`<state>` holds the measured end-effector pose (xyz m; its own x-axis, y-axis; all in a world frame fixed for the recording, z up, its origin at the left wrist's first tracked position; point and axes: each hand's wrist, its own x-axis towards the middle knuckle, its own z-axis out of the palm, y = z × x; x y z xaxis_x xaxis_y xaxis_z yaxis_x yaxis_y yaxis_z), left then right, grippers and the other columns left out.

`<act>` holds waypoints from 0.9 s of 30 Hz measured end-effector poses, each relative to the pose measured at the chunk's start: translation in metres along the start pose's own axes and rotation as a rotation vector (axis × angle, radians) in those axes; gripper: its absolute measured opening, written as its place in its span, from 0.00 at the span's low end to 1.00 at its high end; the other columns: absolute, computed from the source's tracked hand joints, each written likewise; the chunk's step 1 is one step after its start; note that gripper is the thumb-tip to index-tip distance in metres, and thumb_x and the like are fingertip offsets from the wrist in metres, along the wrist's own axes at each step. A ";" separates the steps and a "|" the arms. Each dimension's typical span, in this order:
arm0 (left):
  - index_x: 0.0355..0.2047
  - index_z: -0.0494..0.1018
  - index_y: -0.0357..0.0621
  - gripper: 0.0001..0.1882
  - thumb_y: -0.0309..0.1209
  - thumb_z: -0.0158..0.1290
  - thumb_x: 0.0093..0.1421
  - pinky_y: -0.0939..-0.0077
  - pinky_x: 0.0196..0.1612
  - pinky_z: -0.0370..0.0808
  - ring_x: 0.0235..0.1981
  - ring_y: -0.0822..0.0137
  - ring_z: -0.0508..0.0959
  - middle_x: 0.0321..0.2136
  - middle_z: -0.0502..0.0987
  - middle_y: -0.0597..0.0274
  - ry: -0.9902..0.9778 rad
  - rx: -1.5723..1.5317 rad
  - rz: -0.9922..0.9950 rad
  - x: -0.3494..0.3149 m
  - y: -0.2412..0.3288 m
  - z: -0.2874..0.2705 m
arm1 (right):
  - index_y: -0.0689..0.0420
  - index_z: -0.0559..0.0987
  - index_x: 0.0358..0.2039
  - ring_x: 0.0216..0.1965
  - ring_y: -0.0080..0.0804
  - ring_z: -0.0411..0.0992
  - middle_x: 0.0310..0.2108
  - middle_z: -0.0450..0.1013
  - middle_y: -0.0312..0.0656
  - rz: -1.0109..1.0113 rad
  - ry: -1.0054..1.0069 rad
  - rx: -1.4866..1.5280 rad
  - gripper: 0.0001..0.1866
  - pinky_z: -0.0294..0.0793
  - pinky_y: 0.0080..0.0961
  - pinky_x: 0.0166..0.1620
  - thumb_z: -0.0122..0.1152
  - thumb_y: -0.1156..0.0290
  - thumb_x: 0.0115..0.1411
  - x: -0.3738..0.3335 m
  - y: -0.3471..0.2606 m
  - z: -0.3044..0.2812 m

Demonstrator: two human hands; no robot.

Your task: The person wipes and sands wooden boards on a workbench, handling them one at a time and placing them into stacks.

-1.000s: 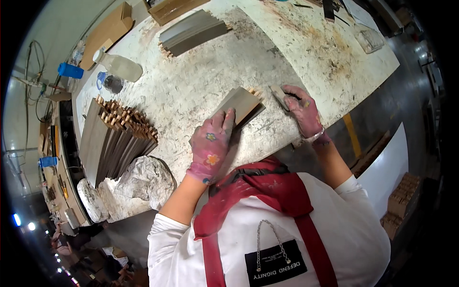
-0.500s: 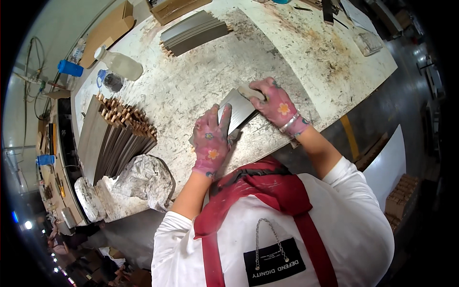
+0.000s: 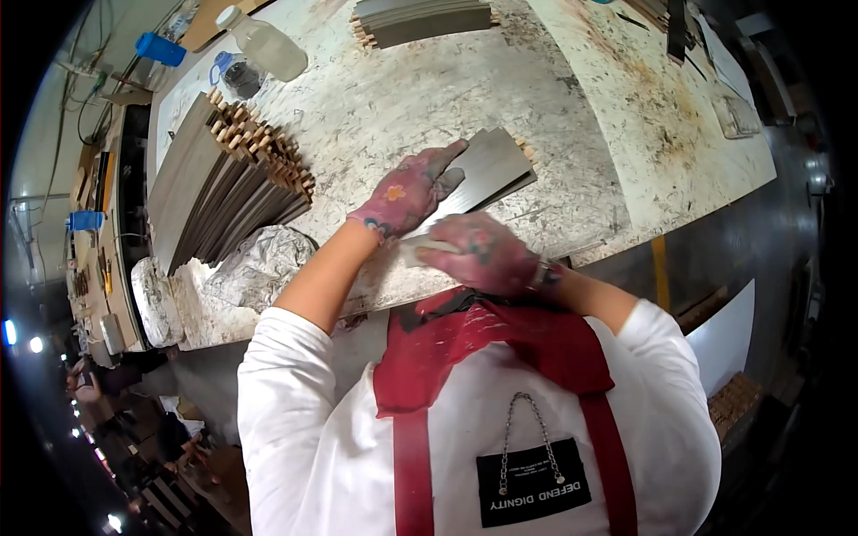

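Observation:
Both my hands wear pink flowered gloves. My left hand point(image 3: 407, 192) bears on a thin grey slat point(image 3: 496, 165), its fingers lying along the slat's far-left edge and the thumb over its face. Small wooden dowel pegs point(image 3: 525, 147) show at the slat's far end, and a darker layer shows under its right edge. My right hand point(image 3: 487, 255), smeared by motion, is closed on a pale flat pad point(image 3: 416, 250) by the slat's near end. I cannot tell whether the pad touches the slat, whose near end is partly hidden by the hands.
Many grey slats with dowel pegs point(image 3: 237, 174) stand fanned at the left; another stack point(image 3: 424, 22) lies at the back. Behind the fan are a clear bottle point(image 3: 273, 49) and a smaller jar point(image 3: 239, 79). A crumpled cloth point(image 3: 259, 268) rests on the stained table point(image 3: 572, 192).
My right hand has drawn the pad from the slat's far end back to its near end. My left hand has moved forward along the slat's left edge. The head view has shifted.

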<state>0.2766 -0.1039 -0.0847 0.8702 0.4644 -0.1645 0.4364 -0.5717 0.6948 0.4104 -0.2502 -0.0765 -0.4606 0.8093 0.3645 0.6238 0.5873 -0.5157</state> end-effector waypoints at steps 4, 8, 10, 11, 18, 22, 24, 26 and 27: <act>0.69 0.57 0.53 0.29 0.50 0.39 0.72 0.60 0.64 0.63 0.63 0.45 0.66 0.61 0.66 0.43 -0.070 -0.002 -0.054 0.002 0.004 -0.006 | 0.47 0.78 0.51 0.49 0.41 0.74 0.42 0.76 0.44 0.150 -0.067 0.024 0.16 0.75 0.35 0.49 0.52 0.66 0.63 -0.002 0.004 0.004; 0.67 0.60 0.52 0.28 0.48 0.41 0.71 0.59 0.62 0.66 0.61 0.44 0.67 0.60 0.68 0.43 -0.032 0.051 -0.046 0.000 0.008 -0.006 | 0.52 0.81 0.47 0.44 0.48 0.74 0.45 0.73 0.51 0.379 0.173 -0.298 0.16 0.76 0.39 0.46 0.61 0.70 0.57 -0.061 0.048 -0.043; 0.65 0.63 0.51 0.27 0.46 0.44 0.70 0.57 0.61 0.67 0.59 0.43 0.69 0.59 0.69 0.42 -0.027 0.072 -0.027 0.002 0.014 -0.012 | 0.52 0.79 0.48 0.45 0.46 0.73 0.45 0.73 0.50 0.564 0.368 -0.419 0.18 0.76 0.37 0.48 0.62 0.75 0.55 -0.093 0.071 -0.063; 0.64 0.64 0.50 0.27 0.45 0.45 0.69 0.56 0.61 0.66 0.59 0.44 0.69 0.58 0.69 0.42 0.070 0.214 0.038 0.001 0.019 -0.011 | 0.52 0.79 0.48 0.46 0.45 0.73 0.45 0.72 0.49 0.649 0.480 -0.411 0.18 0.76 0.36 0.49 0.62 0.77 0.55 -0.102 0.079 -0.071; 0.59 0.68 0.41 0.36 0.48 0.59 0.53 0.44 0.69 0.50 0.64 0.46 0.63 0.59 0.67 0.47 0.468 0.449 0.205 -0.005 0.057 0.072 | 0.56 0.78 0.49 0.50 0.50 0.71 0.46 0.71 0.49 0.394 0.268 0.025 0.18 0.72 0.35 0.52 0.61 0.71 0.57 -0.024 0.063 -0.100; 0.60 0.66 0.42 0.25 0.38 0.50 0.64 0.66 0.68 0.58 0.65 0.56 0.63 0.60 0.66 0.53 0.299 -0.414 0.074 -0.007 0.051 0.090 | 0.50 0.78 0.50 0.51 0.47 0.72 0.51 0.71 0.47 0.012 -0.142 0.056 0.20 0.73 0.38 0.52 0.62 0.71 0.55 0.043 0.033 -0.067; 0.62 0.63 0.42 0.25 0.35 0.47 0.66 0.67 0.67 0.60 0.64 0.57 0.64 0.62 0.65 0.52 0.490 -0.587 0.160 -0.006 0.037 0.112 | 0.46 0.78 0.50 0.51 0.46 0.72 0.52 0.71 0.47 -0.125 -0.376 -0.007 0.20 0.74 0.39 0.52 0.61 0.71 0.56 0.070 0.022 -0.048; 0.66 0.59 0.44 0.29 0.35 0.47 0.66 0.63 0.67 0.59 0.65 0.58 0.63 0.64 0.62 0.50 0.487 -0.254 0.128 -0.002 0.027 0.124 | 0.44 0.78 0.50 0.51 0.46 0.73 0.52 0.71 0.46 -0.177 -0.641 -0.065 0.20 0.75 0.40 0.50 0.61 0.71 0.55 0.093 0.020 -0.035; 0.67 0.57 0.44 0.31 0.35 0.48 0.65 0.60 0.68 0.59 0.65 0.58 0.63 0.65 0.61 0.50 0.477 -0.087 0.118 0.001 0.025 0.127 | 0.45 0.77 0.49 0.49 0.46 0.73 0.49 0.72 0.45 -0.255 -0.597 0.054 0.20 0.75 0.41 0.48 0.62 0.72 0.54 0.101 0.031 -0.033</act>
<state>0.3168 -0.2034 -0.1563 0.7021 0.6692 0.2435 0.3026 -0.5899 0.7487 0.4041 -0.1496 -0.0304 -0.8714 0.4906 -0.0051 0.4231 0.7461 -0.5142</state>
